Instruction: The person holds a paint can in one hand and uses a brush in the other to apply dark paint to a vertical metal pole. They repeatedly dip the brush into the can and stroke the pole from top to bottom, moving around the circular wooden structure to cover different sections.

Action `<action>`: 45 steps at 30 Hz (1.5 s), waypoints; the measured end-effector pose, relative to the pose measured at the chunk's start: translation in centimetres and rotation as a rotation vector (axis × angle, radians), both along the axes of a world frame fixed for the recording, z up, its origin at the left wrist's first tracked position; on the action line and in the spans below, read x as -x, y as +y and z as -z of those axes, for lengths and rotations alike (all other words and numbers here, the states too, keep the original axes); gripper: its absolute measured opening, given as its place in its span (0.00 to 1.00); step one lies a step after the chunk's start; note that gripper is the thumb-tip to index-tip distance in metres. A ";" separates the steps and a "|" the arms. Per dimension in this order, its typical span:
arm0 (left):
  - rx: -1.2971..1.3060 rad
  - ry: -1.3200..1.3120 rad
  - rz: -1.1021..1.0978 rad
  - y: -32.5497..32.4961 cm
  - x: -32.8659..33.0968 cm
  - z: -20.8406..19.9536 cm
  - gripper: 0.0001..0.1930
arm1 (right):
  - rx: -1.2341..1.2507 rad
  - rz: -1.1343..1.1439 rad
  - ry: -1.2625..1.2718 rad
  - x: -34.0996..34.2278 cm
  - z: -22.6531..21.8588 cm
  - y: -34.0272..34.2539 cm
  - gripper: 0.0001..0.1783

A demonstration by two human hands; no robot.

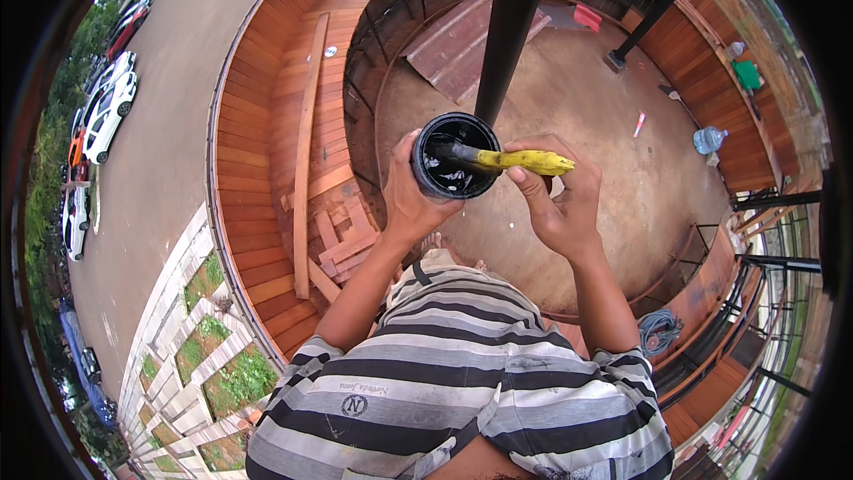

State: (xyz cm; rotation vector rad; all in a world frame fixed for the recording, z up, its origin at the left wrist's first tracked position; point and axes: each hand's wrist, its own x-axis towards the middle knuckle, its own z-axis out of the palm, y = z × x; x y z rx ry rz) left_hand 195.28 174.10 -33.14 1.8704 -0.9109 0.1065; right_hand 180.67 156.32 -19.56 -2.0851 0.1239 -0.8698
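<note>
My left hand (411, 198) is wrapped round the side of a round dark can (421, 180), held up in front of my chest. Black, glossy paint (453, 180) lies inside it. Between the thumb and fingers of my right hand (562, 202) is the yellow handle of a paintbrush (533, 161), smudged with black. The brush points left across the can's rim, and its dark head is inside the can; whether the bristle tips are in the paint I cannot tell. A black metal post (511, 31) rises just beyond the can.
Curved wooden benches (258, 151) ring a concrete floor (613, 204). A long plank (311, 142) and wood offcuts (346, 236) lie on the left one. Reddish sheets (462, 44) rest beyond the post. To the right are a water bottle (709, 140) and a coiled cable (659, 332).
</note>
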 end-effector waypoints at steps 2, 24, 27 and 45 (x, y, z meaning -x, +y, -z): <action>0.007 -0.046 0.020 -0.6 0.9 0.0 0.63 | 0.111 -0.063 0.065 0.1 -1.3 -0.2 0.11; -0.060 0.065 0.214 -8.1 -3.5 -3.5 0.64 | -0.118 0.241 -0.003 -3.0 -2.2 -6.8 0.13; 0.020 0.036 0.223 -11.2 -5.2 -4.6 0.63 | -0.460 0.435 -0.255 -5.5 -0.9 -9.4 0.15; 0.109 0.101 0.164 -9.3 -10.8 -4.9 0.60 | -0.405 0.561 -0.883 -19.4 -29.5 -24.3 0.11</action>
